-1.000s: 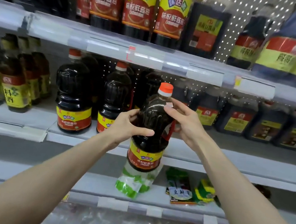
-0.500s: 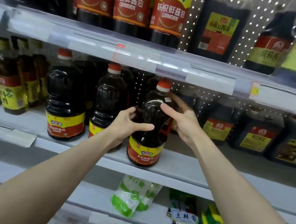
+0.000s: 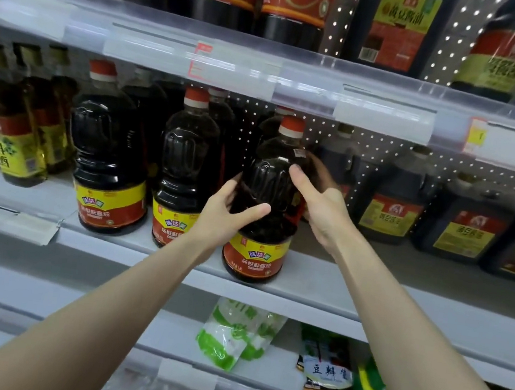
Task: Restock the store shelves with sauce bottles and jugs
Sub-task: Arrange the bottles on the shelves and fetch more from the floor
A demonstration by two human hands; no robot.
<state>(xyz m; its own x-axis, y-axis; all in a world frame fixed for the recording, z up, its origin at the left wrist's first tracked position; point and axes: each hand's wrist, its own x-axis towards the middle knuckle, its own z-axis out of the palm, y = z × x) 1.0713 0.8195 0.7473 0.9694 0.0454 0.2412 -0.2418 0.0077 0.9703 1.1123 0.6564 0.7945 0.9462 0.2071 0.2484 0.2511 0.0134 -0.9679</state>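
On the low shelf (image 3: 276, 366) closest to me lie a green and white bag (image 3: 238, 333) and a dark packet (image 3: 327, 372) with a white label. Above them is the middle shelf (image 3: 383, 299), and at its front edge stands the sauce bottle (image 3: 260, 224) I am holding. It is straight up. Its long side goes up and down, with the red cap on top and the yellow and red label facing me. Its bottom sits on the shelf, right by the front edge.

My left hand (image 3: 226, 212) wraps round the bottle's left side at the middle, thumb across the front. My right hand (image 3: 322, 203) holds the right side a bit higher, thumb on the front and fingers round the back. My hands are apart, with the bottle between them.

Just to its left stands a second bottle (image 3: 184, 169) of the same kind, and left of that a third bottle (image 3: 110, 156), both upright. To the right, further back, are dark square jugs (image 3: 393, 199). At the far left end are thin bottles (image 3: 19, 130) with yellow labels. Behind it all is a white wall (image 3: 370, 150) full of little holes. The top shelf (image 3: 266, 65) carries more bottles and jugs.
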